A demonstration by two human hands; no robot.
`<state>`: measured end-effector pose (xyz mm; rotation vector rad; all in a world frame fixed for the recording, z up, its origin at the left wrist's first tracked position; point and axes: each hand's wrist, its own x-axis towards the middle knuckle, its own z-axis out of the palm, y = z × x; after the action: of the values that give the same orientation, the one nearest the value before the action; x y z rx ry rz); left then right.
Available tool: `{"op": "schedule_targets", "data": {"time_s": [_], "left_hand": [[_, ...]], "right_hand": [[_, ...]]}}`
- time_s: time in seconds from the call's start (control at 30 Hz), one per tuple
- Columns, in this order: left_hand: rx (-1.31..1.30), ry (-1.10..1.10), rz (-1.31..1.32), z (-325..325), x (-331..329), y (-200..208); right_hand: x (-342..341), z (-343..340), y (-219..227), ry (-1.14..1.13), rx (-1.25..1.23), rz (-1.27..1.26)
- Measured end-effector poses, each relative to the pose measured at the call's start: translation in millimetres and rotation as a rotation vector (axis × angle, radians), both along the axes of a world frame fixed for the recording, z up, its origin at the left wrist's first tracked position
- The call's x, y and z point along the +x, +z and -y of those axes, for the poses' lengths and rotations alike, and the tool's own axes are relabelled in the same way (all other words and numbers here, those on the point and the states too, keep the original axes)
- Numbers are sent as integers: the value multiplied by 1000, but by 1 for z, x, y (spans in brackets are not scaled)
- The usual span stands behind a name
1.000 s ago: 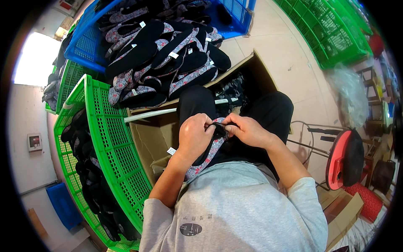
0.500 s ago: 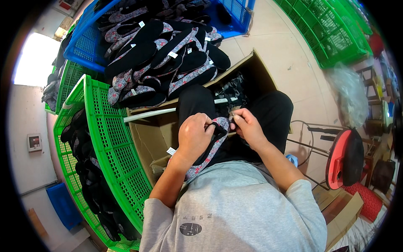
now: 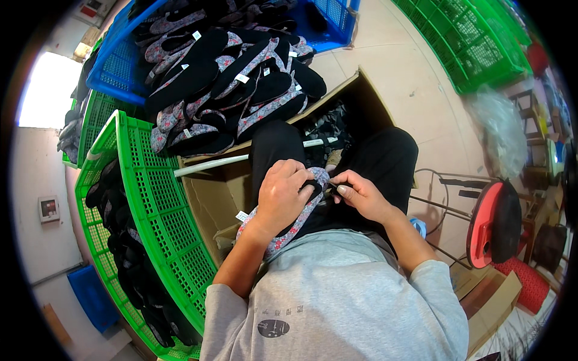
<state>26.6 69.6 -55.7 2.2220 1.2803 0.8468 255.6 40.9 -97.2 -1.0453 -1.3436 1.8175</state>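
Note:
Over my lap, my left hand (image 3: 282,197) is wrapped round a slipper (image 3: 307,215) with grey floral fabric and a black inside. A white tag (image 3: 241,216) sticks out by the slipper's end near my left wrist. My right hand (image 3: 364,197) is pinched at the other end, beside the floral edge. Its fingertips hold something small and dark, too small to name. Between my knees stands an open cardboard box (image 3: 378,99) with dark patterned scraps (image 3: 328,126) inside. A white tube (image 3: 211,165) lies across the box, partly hidden by my left leg.
A heap of similar slippers (image 3: 220,78) spills from a blue crate (image 3: 117,72) ahead on the left. The green crate (image 3: 162,210) at my left holds dark slippers (image 3: 129,259). Another green crate (image 3: 463,48) stands far right. A round red-and-black stool (image 3: 487,225) is at my right.
My right hand has come lower and slightly right, its fingertips now beside the slipper's end. My left hand keeps its hold, with the slipper's far end turned a little.

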Motion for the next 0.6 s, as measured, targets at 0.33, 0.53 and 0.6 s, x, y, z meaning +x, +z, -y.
{"op": "schedule_targets", "data": {"time_s": [0.33, 0.53, 0.6], "left_hand": [[7, 23, 26, 0, 2, 0], [12, 21, 33, 1, 1, 1], [8, 21, 38, 1, 1, 0]], "right_hand": [[-2, -7, 7, 88, 149, 166], [-5, -7, 7, 68, 144, 143], [-5, -8, 9, 70, 149, 153]]}}
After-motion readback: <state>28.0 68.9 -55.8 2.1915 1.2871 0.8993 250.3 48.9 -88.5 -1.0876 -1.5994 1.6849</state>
